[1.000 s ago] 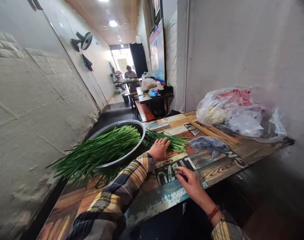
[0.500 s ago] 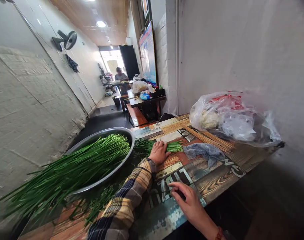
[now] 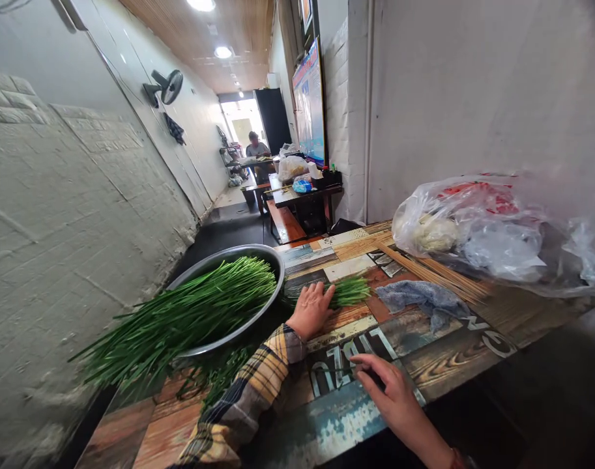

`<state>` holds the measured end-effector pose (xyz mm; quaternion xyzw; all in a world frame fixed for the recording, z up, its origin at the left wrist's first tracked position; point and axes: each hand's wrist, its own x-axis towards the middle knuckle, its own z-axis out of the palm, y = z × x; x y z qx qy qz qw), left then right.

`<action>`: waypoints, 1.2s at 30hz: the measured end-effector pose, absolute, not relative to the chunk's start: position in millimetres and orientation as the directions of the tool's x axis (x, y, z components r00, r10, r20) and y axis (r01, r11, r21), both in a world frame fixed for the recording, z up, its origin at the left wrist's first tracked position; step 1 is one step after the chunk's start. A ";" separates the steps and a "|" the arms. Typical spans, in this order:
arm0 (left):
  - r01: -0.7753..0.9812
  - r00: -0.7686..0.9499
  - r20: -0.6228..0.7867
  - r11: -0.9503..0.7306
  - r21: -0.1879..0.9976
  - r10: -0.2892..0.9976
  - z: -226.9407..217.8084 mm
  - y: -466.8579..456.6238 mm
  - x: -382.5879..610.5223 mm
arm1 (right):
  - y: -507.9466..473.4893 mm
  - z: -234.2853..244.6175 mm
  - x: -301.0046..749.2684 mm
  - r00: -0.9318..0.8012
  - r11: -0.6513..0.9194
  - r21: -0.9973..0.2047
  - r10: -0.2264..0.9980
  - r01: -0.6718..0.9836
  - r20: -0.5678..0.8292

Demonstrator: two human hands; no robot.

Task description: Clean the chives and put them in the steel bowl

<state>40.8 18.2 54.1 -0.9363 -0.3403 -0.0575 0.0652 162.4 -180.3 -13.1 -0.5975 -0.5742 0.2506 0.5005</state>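
My left hand point(image 3: 313, 309) lies palm down with its fingers curled over a small bundle of green chives point(image 3: 348, 290) on the patchwork wooden table point(image 3: 424, 355). My right hand point(image 3: 392, 393) rests near the table's front edge, fingers curled against the tabletop; what is under them is hidden. A large metal basin point(image 3: 238, 260) heaped with long chives point(image 3: 189, 312) stands to the left of my left hand. Loose chive stalks point(image 3: 219, 378) lie below the basin.
A blue-grey cloth point(image 3: 424, 298) lies right of the bundle. Bamboo skewers point(image 3: 434, 273) and clear plastic bags point(image 3: 493, 231) sit by the wall at the back right. Further tables point(image 3: 304, 189) and a seated person point(image 3: 255, 146) are down the corridor.
The camera swung left and back. My left hand stayed on the chive bundle, which now shows shorter beyond the fingers. My right hand shifted slightly right along the table edge.
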 end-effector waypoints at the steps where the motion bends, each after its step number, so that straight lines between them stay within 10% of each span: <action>1: 0.635 0.770 0.116 -0.771 -0.042 0.628 49.7 13.6 36.6 | -180.6 -11.6 162.8 0.214 0.157 -0.886 0.938 0.437 0.272; 9: 0.690 0.684 0.193 -0.710 0.141 0.704 50.4 -20.4 18.5 | -182.5 -9.4 166.0 0.224 0.151 -0.889 0.937 0.431 0.268; 21: 0.722 0.691 -0.027 -0.686 0.096 0.723 38.1 45.7 62.2 | -177.3 -3.0 160.0 0.254 0.212 -0.878 0.905 0.428 0.342; 36: 0.774 0.613 0.097 -0.621 0.128 0.784 34.8 8.9 75.5 | -174.1 -6.9 162.7 0.270 0.207 -0.887 0.902 0.413 0.336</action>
